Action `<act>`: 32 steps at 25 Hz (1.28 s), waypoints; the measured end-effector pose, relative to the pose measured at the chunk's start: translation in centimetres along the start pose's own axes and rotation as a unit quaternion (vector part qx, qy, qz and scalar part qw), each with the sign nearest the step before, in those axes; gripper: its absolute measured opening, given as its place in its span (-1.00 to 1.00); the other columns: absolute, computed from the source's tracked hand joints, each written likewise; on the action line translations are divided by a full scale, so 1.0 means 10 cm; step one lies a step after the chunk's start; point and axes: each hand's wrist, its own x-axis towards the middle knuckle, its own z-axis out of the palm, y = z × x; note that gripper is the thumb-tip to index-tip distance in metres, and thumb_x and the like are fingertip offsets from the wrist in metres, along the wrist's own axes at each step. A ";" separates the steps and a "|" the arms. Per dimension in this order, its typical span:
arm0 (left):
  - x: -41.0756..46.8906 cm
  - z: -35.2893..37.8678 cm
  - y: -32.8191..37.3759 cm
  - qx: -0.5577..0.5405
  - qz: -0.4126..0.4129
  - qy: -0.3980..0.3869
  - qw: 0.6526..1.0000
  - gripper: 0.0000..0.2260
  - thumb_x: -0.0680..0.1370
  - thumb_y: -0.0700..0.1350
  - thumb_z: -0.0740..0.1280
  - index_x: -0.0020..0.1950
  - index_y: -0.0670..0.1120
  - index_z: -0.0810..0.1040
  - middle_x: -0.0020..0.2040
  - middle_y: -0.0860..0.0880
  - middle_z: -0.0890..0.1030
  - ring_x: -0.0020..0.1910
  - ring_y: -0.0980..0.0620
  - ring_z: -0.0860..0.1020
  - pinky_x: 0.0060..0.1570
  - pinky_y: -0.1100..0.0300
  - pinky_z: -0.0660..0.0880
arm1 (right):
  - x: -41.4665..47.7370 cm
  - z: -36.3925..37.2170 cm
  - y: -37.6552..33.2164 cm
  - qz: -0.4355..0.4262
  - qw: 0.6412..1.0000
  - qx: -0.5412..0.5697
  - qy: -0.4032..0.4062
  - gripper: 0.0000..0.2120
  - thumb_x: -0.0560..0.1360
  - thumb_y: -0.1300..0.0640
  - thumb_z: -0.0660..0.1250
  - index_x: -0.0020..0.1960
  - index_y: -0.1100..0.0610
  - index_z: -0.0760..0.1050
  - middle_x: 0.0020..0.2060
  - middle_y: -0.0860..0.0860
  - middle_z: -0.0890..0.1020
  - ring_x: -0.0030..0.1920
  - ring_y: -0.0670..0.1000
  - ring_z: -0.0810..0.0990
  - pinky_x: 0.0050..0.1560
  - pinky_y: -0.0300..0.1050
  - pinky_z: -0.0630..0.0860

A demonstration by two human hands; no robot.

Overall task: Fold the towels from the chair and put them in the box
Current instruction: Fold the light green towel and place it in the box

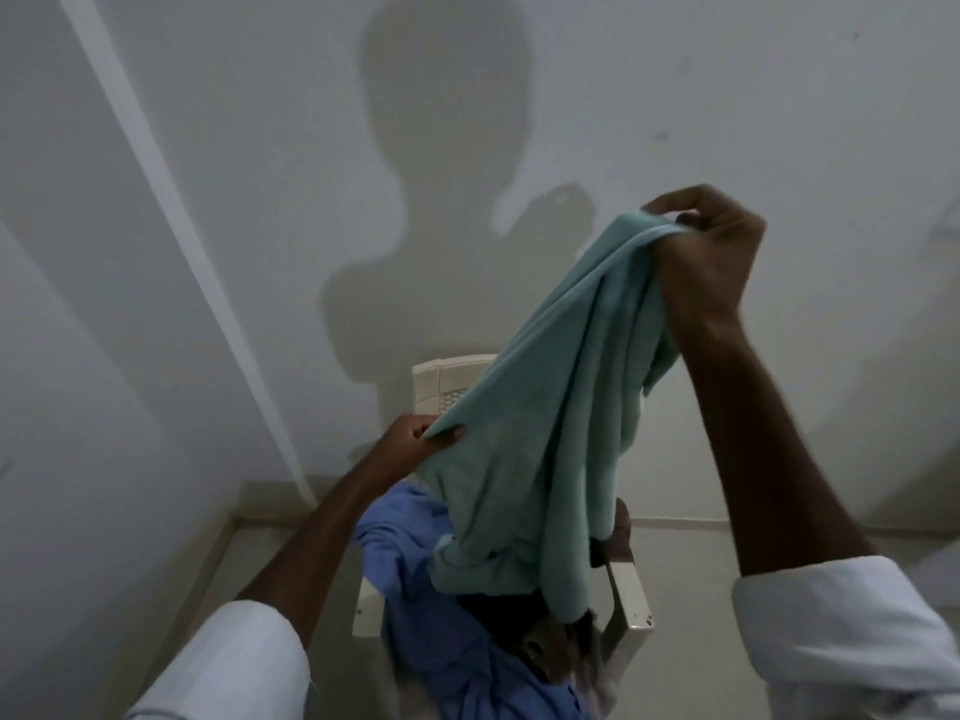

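A teal towel (545, 433) hung above the white plastic chair (631, 600), its upper corner bunched in the raised right hand (711, 262) and its left edge pinched in the lower left hand (415, 439), each grip pressed on cloth, with blue cloth (410, 574) heaped on the seat.

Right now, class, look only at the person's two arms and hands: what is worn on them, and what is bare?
Both arms wear white long sleeves, pushed or rolled up to about the elbow: the left sleeve and the right sleeve. The cloth looks loose and lightly creased. Forearms are bare. The left hand and right hand are bare too: no gloves, and no watch or rings visible.
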 end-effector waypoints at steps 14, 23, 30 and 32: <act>0.31 0.02 1.00 -0.053 0.046 0.204 0.976 -0.56 0.63 0.18 0.19 -0.10 -0.17 0.59 -0.29 -0.04 0.54 -0.31 0.03 0.47 -0.25 0.14 0.42 | 0.32 -0.28 -0.08 0.032 0.997 0.014 -0.067 -0.82 0.35 0.25 0.26 -0.12 0.12 0.60 -0.25 -0.02 0.58 -0.33 -0.19 0.45 -0.31 -0.32 0.37; 0.26 0.37 2.13 0.015 0.216 -0.005 0.976 -0.68 0.64 0.00 0.28 0.01 -0.26 0.63 -0.11 -0.16 0.66 -0.14 0.03 0.58 -0.11 0.05 0.54 | -0.08 0.03 0.28 -0.007 0.861 -0.114 -0.496 -0.65 0.52 -0.10 0.46 0.17 0.12 0.63 -0.01 0.04 0.73 -0.08 -0.04 0.71 -0.03 -0.06 0.63; 0.12 0.30 1.70 0.027 0.107 -0.034 0.993 -0.72 0.51 0.02 0.45 -0.07 -0.22 0.66 -0.20 -0.06 0.67 -0.23 0.04 0.62 -0.25 0.16 0.54 | -0.05 -0.04 0.21 0.058 0.926 0.068 -0.366 -0.69 0.49 -0.02 0.51 -0.13 0.26 0.67 -0.31 0.14 0.64 -0.28 -0.02 0.58 -0.22 -0.10 0.46; 0.11 0.32 1.37 0.099 0.081 -0.051 0.990 -0.75 0.51 0.00 0.46 -0.16 -0.19 0.68 -0.26 0.00 0.67 -0.30 0.08 0.60 -0.27 0.16 0.52 | 0.06 -0.08 0.13 0.099 0.933 0.159 -0.306 -0.64 0.48 0.02 0.52 -0.14 0.36 0.62 -0.29 0.17 0.60 -0.26 0.05 0.55 -0.19 -0.05 0.45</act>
